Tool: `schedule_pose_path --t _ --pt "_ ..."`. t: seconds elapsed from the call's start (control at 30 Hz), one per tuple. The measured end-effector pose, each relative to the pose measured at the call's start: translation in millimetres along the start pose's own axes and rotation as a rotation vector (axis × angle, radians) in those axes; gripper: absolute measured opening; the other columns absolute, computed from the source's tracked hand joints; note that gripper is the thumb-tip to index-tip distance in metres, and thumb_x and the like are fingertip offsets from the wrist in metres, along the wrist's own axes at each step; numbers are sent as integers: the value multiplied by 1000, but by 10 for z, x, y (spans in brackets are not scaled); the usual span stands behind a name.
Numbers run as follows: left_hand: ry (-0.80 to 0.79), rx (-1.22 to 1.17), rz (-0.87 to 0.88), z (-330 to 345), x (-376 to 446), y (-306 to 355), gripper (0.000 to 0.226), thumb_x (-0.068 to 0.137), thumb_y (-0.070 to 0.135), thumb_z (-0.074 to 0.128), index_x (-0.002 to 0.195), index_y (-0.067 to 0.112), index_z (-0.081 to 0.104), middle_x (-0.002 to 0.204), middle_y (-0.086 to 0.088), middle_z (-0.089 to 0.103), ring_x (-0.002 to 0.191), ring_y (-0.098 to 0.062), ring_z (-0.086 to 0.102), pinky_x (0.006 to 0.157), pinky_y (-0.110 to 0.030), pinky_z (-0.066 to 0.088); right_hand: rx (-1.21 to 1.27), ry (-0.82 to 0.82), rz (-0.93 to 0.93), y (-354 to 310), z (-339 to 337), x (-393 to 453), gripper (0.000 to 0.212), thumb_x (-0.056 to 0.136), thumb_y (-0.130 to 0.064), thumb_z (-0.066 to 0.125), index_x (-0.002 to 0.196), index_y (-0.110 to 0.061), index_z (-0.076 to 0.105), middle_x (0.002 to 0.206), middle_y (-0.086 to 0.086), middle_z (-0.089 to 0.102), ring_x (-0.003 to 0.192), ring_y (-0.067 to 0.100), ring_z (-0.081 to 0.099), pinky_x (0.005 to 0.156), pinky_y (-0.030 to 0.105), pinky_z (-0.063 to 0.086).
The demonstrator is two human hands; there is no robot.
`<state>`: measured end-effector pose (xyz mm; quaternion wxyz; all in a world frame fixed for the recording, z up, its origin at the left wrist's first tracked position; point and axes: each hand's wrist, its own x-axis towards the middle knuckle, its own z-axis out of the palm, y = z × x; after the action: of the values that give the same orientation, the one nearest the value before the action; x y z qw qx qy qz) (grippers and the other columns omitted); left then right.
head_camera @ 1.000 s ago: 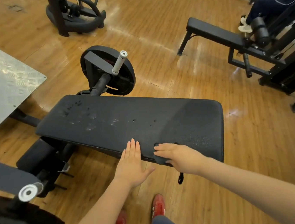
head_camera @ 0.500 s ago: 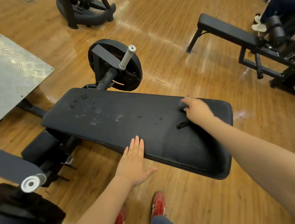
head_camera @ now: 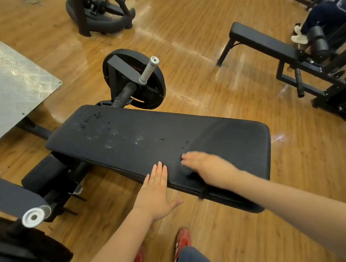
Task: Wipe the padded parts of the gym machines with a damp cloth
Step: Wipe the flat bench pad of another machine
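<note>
The long black pad [head_camera: 158, 141] crosses mid-frame; the left hand [head_camera: 156, 189] lies flat, fingers together, on its near edge. The blurred right hand [head_camera: 206, 165] presses a dark cloth [head_camera: 186, 170] beside it; broad overlapping strokes toward the scuffed upper-left end would likely serve best

Black pad [head_camera: 189, 129]; silver tread-pattern plate [head_camera: 1, 85]; orange-brown wood floor [head_camera: 199, 31]; red shoes [head_camera: 181, 242].

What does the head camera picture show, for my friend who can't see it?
A person's right hand presses a dark cloth on a long black pad, while the left hand rests flat on its near edge. A weight plate stands behind the pad on a wooden floor.
</note>
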<state>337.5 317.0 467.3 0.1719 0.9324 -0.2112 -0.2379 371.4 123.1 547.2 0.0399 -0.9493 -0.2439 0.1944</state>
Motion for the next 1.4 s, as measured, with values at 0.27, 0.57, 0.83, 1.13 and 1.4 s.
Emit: schedule_pose_path --t 0.27,0.57,0.83,1.13,1.4 --pt "11 22 -19 16 2 25 102 90 71 37 152 11 -17 159 -6 -24 147 -22 -20 116 -34 -9 -6 79 294 373 -156 117 48 99 -26 43 145 -20 32 155 -4 22 141 17 21 112 27 18" --pt "-31 20 -12 -39 -5 22 101 90 70 37 152 11 -17 160 -7 -22 147 -21 -20 117 -34 -8 -46 -33 -43 18 9 -25 48 98 -11 42 145 -16 32 154 2 23 142 19 20 113 25 14" --pt "-37 93 -33 -2 19 17 99 89 74 30 153 15 -16 161 -5 -22 147 -22 -19 112 -33 -12 -81 141 359 1120 -363 334 41 96 -5 44 137 -8 43 143 10 41 130 31 37 105 36 32" --pt "63 64 -72 91 -19 70 101 77 80 1 148 12 -24 158 -8 -26 141 -19 -28 115 -36 -13 -57 -137 -112 -341 112 171 49 98 -9 42 146 -12 29 155 6 21 142 22 19 112 27 17" --pt "135 -79 -279 292 -34 174 122 62 87 -14 153 6 -11 160 -12 -19 137 -21 -29 112 -36 -14 -30 -18 -1 574 -77 345 52 90 2 46 138 -20 45 150 1 34 138 19 31 110 22 21"
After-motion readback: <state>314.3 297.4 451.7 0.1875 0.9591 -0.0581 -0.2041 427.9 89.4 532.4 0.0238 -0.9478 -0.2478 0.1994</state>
